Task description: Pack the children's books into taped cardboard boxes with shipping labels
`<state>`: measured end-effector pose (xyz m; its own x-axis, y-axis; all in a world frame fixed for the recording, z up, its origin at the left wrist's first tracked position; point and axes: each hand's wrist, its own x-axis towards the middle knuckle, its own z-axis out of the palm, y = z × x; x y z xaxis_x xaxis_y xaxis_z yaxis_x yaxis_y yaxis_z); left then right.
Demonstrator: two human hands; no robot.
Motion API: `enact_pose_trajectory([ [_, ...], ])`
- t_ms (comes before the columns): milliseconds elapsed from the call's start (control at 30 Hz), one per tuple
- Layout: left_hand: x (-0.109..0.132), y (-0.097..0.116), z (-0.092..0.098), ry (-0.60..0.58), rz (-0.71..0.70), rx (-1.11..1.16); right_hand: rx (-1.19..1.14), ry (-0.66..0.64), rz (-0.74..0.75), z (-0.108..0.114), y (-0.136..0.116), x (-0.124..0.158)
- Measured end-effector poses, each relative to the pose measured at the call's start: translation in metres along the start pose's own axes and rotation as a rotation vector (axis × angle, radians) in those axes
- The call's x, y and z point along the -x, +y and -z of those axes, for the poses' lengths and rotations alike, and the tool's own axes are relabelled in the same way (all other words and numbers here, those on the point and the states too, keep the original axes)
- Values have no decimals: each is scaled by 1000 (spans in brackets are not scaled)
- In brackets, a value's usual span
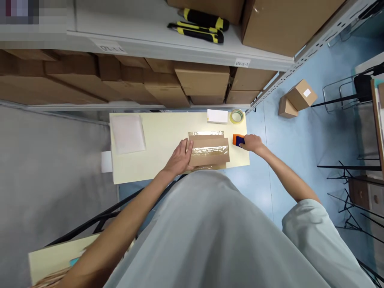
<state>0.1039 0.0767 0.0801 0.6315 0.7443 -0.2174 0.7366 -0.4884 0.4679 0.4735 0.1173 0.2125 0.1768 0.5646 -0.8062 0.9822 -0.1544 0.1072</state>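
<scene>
Head camera view: where is the main object, and how are the hands set?

— A flat cardboard box [208, 158] is placed at the near edge of a pale table [165, 132], right of its middle. The hands are set well apart. The left hand [180, 155] is spread over the box's left end, not visibly clamped. By the right hand [252, 143], an orange and dark-blue tool [239, 140] is gripped, just off the box's right end.

— Why are they placed like that?

— The box is probably steadied by the left hand, so that sliding is prevented. The tool seems to be held out to the side so that the top is left uncovered. A tape roll [231, 117] and a small white box [217, 116] are set along the far edge, perhaps so that they can be reached easily.

— And which way is the box pointed?

— Its long axis is laid left to right, roughly along the table's length. Its short ends are turned left and right. A shiny tape strip [211, 151] is run lengthwise along the upward face.
</scene>
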Motion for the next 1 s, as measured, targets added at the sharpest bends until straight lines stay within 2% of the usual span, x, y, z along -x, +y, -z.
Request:
enact_pose_trajectory([
  [67, 0, 0, -3, 3, 5, 7, -35, 91, -9, 25, -9, 14],
  [167, 2, 1, -5, 6, 23, 4, -47, 220, 48, 66, -42, 41],
  [333, 3, 3, -5, -28, 7, -62, -27, 382, 208, 134, -130, 90],
  [433, 4, 4, -4, -32, 33, -53, -19, 543, 330, 175, -185, 103],
  [567, 7, 6, -4, -26, 68, -26, 27, 811, 479, 229, -247, 80],
  [633, 8, 7, -2, -39, 77, -12, 50, 875, 475, 255, -271, 58],
  [733, 9, 9, -1, -49, 85, 1, 72, 899, 457, 286, -297, 27],
  [833, 11, 10, -2, -35, 102, 5, 89, 884, 462, 300, -310, 2],
  [1000, 12, 11, -6, -13, 108, -6, 28, 891, 495, 297, -318, -36],
])
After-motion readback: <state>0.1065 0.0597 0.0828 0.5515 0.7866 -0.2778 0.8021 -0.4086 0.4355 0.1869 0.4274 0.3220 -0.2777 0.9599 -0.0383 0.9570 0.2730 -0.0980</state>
